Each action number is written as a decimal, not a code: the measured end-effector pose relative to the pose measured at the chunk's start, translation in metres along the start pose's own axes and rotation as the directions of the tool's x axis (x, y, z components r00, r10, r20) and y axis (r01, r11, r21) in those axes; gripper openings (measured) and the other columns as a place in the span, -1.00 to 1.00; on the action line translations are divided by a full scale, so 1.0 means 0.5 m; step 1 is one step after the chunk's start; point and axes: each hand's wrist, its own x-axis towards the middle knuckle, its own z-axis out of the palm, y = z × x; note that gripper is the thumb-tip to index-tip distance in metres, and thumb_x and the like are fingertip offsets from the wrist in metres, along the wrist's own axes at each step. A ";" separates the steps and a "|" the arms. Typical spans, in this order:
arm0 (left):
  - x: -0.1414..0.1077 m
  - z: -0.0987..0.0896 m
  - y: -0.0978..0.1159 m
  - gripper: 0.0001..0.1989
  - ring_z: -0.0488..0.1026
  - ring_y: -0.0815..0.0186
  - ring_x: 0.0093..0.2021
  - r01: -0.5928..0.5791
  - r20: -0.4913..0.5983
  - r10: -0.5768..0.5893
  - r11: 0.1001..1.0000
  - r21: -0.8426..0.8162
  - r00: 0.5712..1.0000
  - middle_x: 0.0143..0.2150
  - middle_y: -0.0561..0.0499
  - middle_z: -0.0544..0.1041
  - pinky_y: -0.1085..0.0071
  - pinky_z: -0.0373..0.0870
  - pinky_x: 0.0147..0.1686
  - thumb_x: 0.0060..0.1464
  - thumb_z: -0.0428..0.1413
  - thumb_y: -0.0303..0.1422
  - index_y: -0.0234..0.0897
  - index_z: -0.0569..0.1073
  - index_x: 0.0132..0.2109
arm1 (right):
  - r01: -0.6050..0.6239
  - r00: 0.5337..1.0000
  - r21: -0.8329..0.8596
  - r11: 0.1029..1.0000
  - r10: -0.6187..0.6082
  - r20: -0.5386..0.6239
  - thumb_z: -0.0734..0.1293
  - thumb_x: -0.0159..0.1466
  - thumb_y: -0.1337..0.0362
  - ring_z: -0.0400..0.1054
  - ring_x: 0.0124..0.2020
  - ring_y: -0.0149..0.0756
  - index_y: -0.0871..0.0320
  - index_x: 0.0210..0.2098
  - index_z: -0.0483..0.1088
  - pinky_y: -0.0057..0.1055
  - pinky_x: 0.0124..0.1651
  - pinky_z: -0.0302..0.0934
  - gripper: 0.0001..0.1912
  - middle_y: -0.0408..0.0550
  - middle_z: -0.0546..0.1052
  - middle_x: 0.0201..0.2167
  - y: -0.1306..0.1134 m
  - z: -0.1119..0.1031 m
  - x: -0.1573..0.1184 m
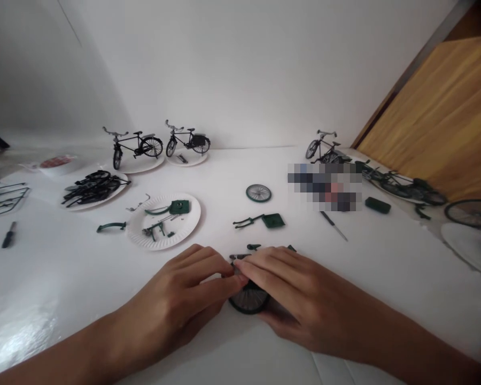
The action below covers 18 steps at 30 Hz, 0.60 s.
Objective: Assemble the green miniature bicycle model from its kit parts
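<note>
A partly built green toy bicycle (pixel 249 300) is held low at the centre, its spoked wheel showing below the fingers. My left hand (pixel 196 291) is closed on it from the left, thumb and index fingertip pinched near its upper part. From the right, my right hand (pixel 292 291) wraps over the bicycle, its fingertips meeting those of the other hand. Most of the frame is hidden under the fingers. Beyond the hands lie a green fork and rack piece (pixel 273 221) and a loose green wheel (pixel 258 193).
A paper plate (pixel 194 227) with green parts lies left of centre. Black bicycles (pixel 138 145) stand at the back left, near a plate of black parts (pixel 96 187). Screwdrivers lie at far left (pixel 9 235) and right (pixel 334 226). More green bicycles (pixel 404 184) lie at right.
</note>
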 end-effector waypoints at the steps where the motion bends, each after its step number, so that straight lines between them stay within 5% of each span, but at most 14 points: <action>1: 0.001 -0.003 0.002 -0.73 0.43 0.24 -0.19 -0.041 0.004 0.041 0.997 0.060 0.999 -0.17 -0.15 0.50 0.26 0.38 -0.19 0.28 -0.04 -0.57 -0.38 0.41 0.06 | 0.006 1.000 -0.008 1.000 -0.006 -0.002 0.29 0.29 0.39 0.22 0.22 -0.14 0.39 0.25 0.21 -0.17 0.32 0.15 -0.45 0.11 0.41 0.18 0.000 -0.001 0.000; 5: 0.006 -0.013 0.013 -0.72 0.46 0.11 -0.16 -0.191 0.049 0.184 0.942 0.276 0.982 -0.15 -0.25 0.53 0.17 0.41 -0.24 0.30 -0.11 -0.58 -0.53 0.43 0.03 | 0.001 1.000 -0.023 1.000 0.000 0.026 0.29 0.30 0.42 0.26 0.20 -0.17 0.36 0.22 0.26 -0.19 0.31 0.17 -0.50 0.09 0.44 0.16 0.003 -0.003 0.001; 13: 0.002 -0.015 0.012 -0.73 0.48 0.12 -0.16 -0.216 0.030 0.219 0.914 0.345 0.975 -0.14 -0.26 0.55 0.20 0.43 -0.25 0.23 0.01 -0.61 -0.54 0.41 0.06 | 0.019 1.000 -0.024 1.000 -0.019 0.010 0.33 0.24 0.45 0.35 0.08 -0.13 0.33 0.19 0.29 -0.10 0.20 0.30 -0.49 0.10 0.48 0.07 0.009 0.001 0.010; 18: -0.006 -0.031 -0.006 -0.71 0.46 0.22 -0.13 -0.029 -0.085 0.054 0.960 0.278 0.995 -0.09 -0.18 0.51 0.25 0.41 -0.17 0.18 0.04 -0.62 -0.40 0.43 0.03 | 0.089 0.996 -0.162 0.983 -0.087 0.018 0.25 0.30 0.47 0.38 0.05 -0.06 0.38 0.25 0.22 -0.08 0.09 0.37 -0.47 0.18 0.49 0.05 0.007 -0.001 0.012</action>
